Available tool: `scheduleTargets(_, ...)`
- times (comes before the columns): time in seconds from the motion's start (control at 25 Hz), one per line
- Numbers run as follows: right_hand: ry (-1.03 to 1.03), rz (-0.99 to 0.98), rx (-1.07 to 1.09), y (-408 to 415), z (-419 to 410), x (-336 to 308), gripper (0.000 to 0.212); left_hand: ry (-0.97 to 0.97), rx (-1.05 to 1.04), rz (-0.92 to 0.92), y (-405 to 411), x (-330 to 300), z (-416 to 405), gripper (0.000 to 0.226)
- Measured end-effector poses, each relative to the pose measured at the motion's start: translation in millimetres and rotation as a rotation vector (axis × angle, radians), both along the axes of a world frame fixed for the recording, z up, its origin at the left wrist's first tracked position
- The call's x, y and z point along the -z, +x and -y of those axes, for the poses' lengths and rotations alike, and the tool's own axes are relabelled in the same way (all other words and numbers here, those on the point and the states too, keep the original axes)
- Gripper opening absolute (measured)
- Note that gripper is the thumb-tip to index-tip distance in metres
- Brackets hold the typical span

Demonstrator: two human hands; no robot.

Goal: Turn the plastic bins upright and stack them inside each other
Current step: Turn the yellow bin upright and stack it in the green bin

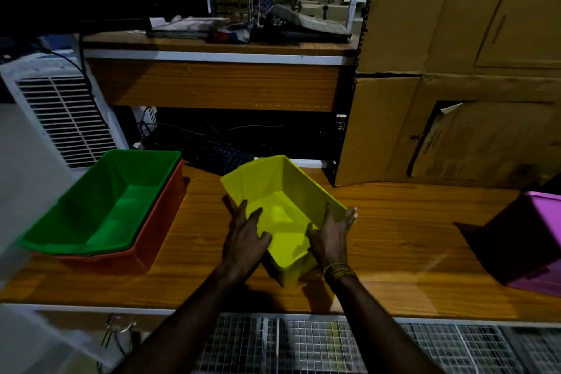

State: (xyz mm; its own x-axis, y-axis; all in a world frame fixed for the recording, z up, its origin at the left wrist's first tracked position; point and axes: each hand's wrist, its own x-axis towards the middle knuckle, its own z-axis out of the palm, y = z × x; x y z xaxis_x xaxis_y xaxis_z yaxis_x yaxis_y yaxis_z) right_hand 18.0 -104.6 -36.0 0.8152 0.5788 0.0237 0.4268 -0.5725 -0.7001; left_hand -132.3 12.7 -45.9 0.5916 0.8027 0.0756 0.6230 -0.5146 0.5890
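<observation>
A yellow bin (283, 191) sits in the middle of the wooden table (394, 240), open side up and tilted toward me. My left hand (244, 237) grips its left rim and my right hand (332, 234) grips its right rim. At the left, a green bin (121, 200) stands upright, nested inside an orange-red bin (151, 240). At the far right edge of the view a pink bin (543, 246) lies tipped, its dark side facing me.
Tall cardboard boxes (455, 100) stand at the back right of the table. A black keyboard (215, 155) lies behind the yellow bin, under a wooden shelf (212, 82). A white vented appliance (60, 118) stands at the left. Wire mesh (334, 346) lies below the table's front edge.
</observation>
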Motion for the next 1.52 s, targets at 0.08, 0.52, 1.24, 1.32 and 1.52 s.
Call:
scheduleTargets(0.08, 0.013, 0.013, 0.007, 14.2, 5.1, -0.9, 0.076, -0.012, 0.125, 0.066, -1.7, 0.9, -3.1, 0.048)
scheduleTargets(0.52, 0.052, 0.024, -0.017, 23.7, 10.1, 3.3, 0.051, 0.314, 0.316, 0.139, -5.7, 8.2, -16.2, 0.025)
scheduleTargets(1.24, 0.112, -0.062, 0.174, 16.4, 22.9, 8.8, 0.036, 0.155, 0.252, 0.294, 76.7, 5.2, 63.4, 0.019)
scheduleTargets(1.32, 0.098, -0.048, 0.156, 20.3, 20.6, 7.6, 0.040, 0.173, 0.242, 0.267, 74.9, 4.6, 58.7, 0.021)
scheduleTargets(1.52, -0.003, -0.043, 0.145, 30.4, 16.6, 3.2, 0.038, 0.225, 0.152, 0.135, 67.6, 5.2, 37.7, 0.026)
